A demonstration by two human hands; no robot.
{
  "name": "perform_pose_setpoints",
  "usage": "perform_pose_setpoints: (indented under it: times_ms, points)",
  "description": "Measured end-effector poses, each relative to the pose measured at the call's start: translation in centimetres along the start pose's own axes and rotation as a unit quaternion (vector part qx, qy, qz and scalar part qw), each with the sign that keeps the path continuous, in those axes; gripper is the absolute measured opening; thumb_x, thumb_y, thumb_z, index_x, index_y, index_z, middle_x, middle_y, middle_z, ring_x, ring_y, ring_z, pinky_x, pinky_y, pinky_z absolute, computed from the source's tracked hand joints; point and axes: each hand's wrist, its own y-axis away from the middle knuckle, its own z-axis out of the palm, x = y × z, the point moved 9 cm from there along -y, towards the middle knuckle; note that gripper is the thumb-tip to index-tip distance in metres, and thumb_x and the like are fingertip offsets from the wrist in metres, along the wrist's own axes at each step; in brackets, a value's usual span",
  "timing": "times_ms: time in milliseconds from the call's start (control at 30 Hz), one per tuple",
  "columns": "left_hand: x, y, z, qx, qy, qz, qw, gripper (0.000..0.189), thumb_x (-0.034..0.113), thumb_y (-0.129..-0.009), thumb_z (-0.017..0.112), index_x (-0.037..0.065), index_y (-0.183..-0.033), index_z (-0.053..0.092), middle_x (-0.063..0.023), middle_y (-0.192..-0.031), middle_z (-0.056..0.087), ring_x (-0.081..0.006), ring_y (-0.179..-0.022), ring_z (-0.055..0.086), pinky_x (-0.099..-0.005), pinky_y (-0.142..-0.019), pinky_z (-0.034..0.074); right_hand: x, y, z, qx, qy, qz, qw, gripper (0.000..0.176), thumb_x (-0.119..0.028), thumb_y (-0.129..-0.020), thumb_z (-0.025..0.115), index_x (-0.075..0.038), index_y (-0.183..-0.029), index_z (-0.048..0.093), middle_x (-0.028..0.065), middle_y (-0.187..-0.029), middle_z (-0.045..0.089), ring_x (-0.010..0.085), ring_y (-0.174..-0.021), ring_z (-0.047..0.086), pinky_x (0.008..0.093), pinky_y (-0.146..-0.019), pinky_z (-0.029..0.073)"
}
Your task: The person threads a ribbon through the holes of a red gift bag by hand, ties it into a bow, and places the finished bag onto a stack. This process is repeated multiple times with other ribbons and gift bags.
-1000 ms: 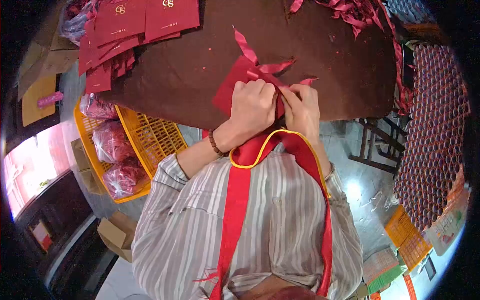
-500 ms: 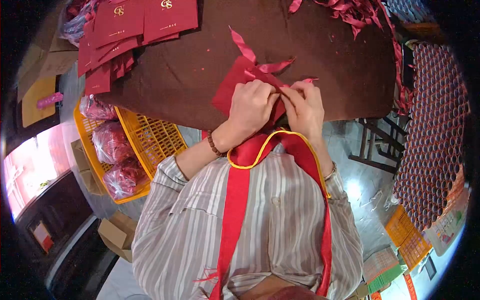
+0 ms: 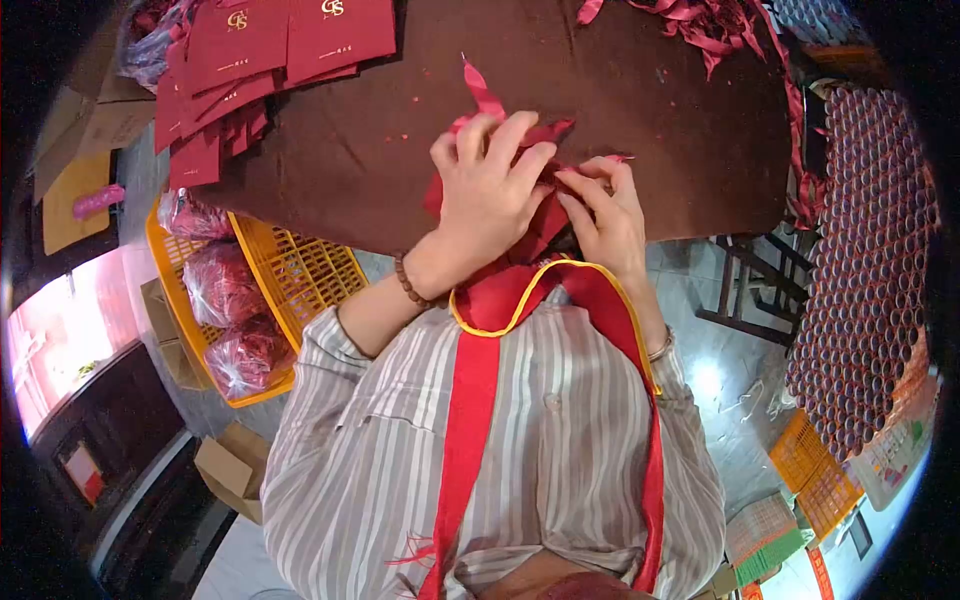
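Note:
A dark red card or pouch (image 3: 545,222) lies at the near edge of the brown-covered table, mostly hidden under my hands. Glossy red ribbon (image 3: 484,92) sticks up beyond it. My left hand (image 3: 487,185) is spread over the card's left part, fingers apart and bent, close to the ribbon. On the right, my right hand (image 3: 606,212) has thumb and forefinger together at the card's right side, with a short ribbon end showing past its fingers. The exact pinch point is partly hidden.
Red cards with gold print (image 3: 235,45) are stacked at the table's far left. Loose ribbons (image 3: 700,30) lie at the far right. A yellow crate (image 3: 310,270) with bagged red items stands at left, a wooden stool (image 3: 755,285) at right.
My left hand has left the pinch beside my right hand. It has moved left and farther away, with its fingers spreading over the ribbon. My right hand has stayed almost in place.

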Motion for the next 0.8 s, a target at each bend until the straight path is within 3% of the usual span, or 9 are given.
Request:
perform_pose_setpoints:
  times_ms: [100, 167, 300, 400, 433, 533, 567, 667, 800]
  points:
    - [-0.7, 0.0, 1.3, -0.097, 0.033, 0.054, 0.993, 0.027, 0.019, -0.063, 0.072, 0.014, -0.085, 0.058, 0.0006, -0.096, 0.056, -0.0213, -0.101, 0.048, -0.0427, -0.083, 0.027, -1.3, -0.1, -0.3, 0.022, 0.071, -0.045, 0.996, 0.026, -0.009, -0.076, 0.065, -0.009, -0.102, 0.064, 0.0116, -0.106, 0.051, 0.0243, -0.084, 0.053, 0.0338, -0.075, 0.046]
    - [-1.1, -0.1, 1.4, -0.118, 0.037, 0.057, 0.991, 0.024, 0.021, -0.064, 0.072, 0.014, -0.082, 0.057, 0.0013, -0.091, 0.056, -0.0205, -0.098, 0.049, -0.0431, -0.083, 0.026, -0.9, -0.1, -0.4, 0.018, 0.046, 0.002, 0.999, 0.028, -0.007, -0.073, 0.068, -0.007, -0.101, 0.064, 0.0112, -0.111, 0.05, 0.0236, -0.101, 0.051, 0.0332, -0.084, 0.044]
    - [-1.0, -0.5, 1.2, -0.151, 0.023, 0.084, 0.985, 0.015, 0.024, -0.073, 0.067, 0.014, -0.077, 0.057, -0.0004, -0.081, 0.057, -0.0199, -0.089, 0.051, -0.0404, -0.082, 0.028, 0.6, 0.4, 0.8, -0.013, -0.065, 0.061, 0.996, 0.026, -0.005, -0.074, 0.068, -0.007, -0.099, 0.063, 0.0118, -0.112, 0.05, 0.0236, -0.099, 0.053, 0.0325, -0.083, 0.045]
    - [-3.3, -0.8, 3.5, -0.363, 0.066, -0.002, 0.929, 0.028, 0.034, -0.087, 0.051, 0.01, -0.077, 0.062, -0.0062, -0.077, 0.06, -0.0243, -0.085, 0.053, -0.0398, -0.077, 0.031, 1.8, 0.9, 2.3, -0.046, -0.181, 0.139, 0.972, 0.025, -0.004, -0.074, 0.068, -0.006, -0.098, 0.062, 0.0112, -0.112, 0.05, 0.0239, -0.095, 0.056, 0.0313, -0.077, 0.047]
    - [-3.9, -1.5, 3.6, -0.363, 0.064, -0.005, 0.93, 0.028, 0.034, -0.087, 0.051, 0.01, -0.077, 0.062, -0.0062, -0.077, 0.06, -0.0243, -0.085, 0.053, -0.0398, -0.077, 0.031, 1.0, 0.6, 2.2, -0.048, -0.145, 0.115, 0.982, 0.024, -0.003, -0.074, 0.068, -0.005, -0.096, 0.061, 0.0111, -0.112, 0.05, 0.0237, -0.092, 0.057, 0.0311, -0.074, 0.048]
    - [-3.7, -1.3, 5.5, -0.541, 0.08, 0.028, 0.836, 0.028, 0.029, -0.084, 0.052, 0.006, -0.073, 0.065, -0.0112, -0.064, 0.059, -0.0284, -0.065, 0.057, -0.0407, -0.072, 0.036, -0.6, 0.0, 2.1, -0.035, -0.089, 0.045, 0.994, 0.021, -0.003, -0.074, 0.068, -0.004, -0.095, 0.062, 0.0105, -0.111, 0.05, 0.023, -0.086, 0.058, 0.0308, -0.071, 0.049]
    - [-3.8, -1.9, 5.5, -0.54, 0.079, 0.026, 0.837, 0.028, 0.029, -0.084, 0.052, 0.006, -0.073, 0.065, -0.0112, -0.064, 0.059, -0.0284, -0.065, 0.057, -0.0407, -0.072, 0.036, -1.4, -0.2, 1.9, -0.02, -0.069, 0.003, 0.997, 0.021, -0.004, -0.075, 0.068, -0.004, -0.094, 0.062, 0.0102, -0.111, 0.05, 0.0225, -0.083, 0.058, 0.0307, -0.07, 0.049]
    - [-4.0, -1.3, 7.1, -0.612, 0.112, 0.014, 0.783, 0.033, 0.035, -0.078, 0.057, 0.004, -0.078, 0.066, -0.0131, -0.062, 0.06, -0.0252, -0.061, 0.059, -0.0391, -0.067, 0.04, -1.2, -0.1, 2.3, -0.031, -0.07, 0.034, 0.997, 0.019, -0.004, -0.075, 0.068, -0.005, -0.093, 0.063, 0.0103, -0.111, 0.05, 0.0223, -0.081, 0.059, 0.0308, -0.07, 0.049]
    - [-4.2, -1.3, 7.7, -0.634, 0.143, -0.042, 0.759, 0.03, 0.032, -0.074, 0.06, 0.003, -0.078, 0.067, -0.0123, -0.061, 0.06, -0.0217, -0.059, 0.058, -0.0368, -0.062, 0.042, -1.5, -0.2, 2.3, -0.047, -0.044, 0.043, 0.997, 0.018, -0.004, -0.074, 0.068, -0.007, -0.092, 0.064, 0.0101, -0.111, 0.05, 0.0224, -0.082, 0.059, 0.0307, -0.071, 0.049]
